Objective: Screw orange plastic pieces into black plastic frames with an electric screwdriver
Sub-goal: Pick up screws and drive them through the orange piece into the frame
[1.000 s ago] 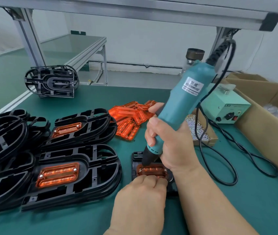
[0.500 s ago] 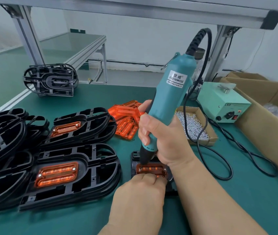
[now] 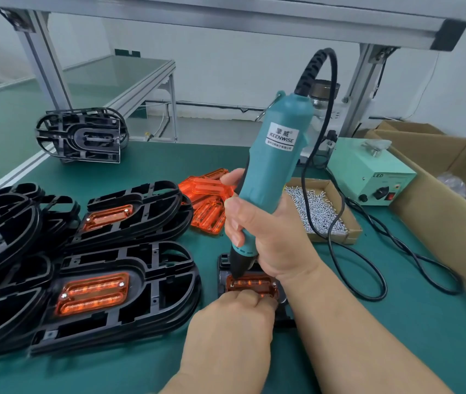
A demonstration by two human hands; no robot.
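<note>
Tip of the electric screwdriver, gripped in the right hand, stands below that hand on the left end of the orange piece, lying crosswise in the black frame; the left hand pinches its near edge.

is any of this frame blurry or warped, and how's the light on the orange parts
Head view: the screwdriver label reads sharp, while the stacked black frames at the left edge are smeared; wide-angle distortion bows the overhead beam; light is soft and even, with small glints on the orange piece under the tip and only faint shadows on the green mat.
</note>
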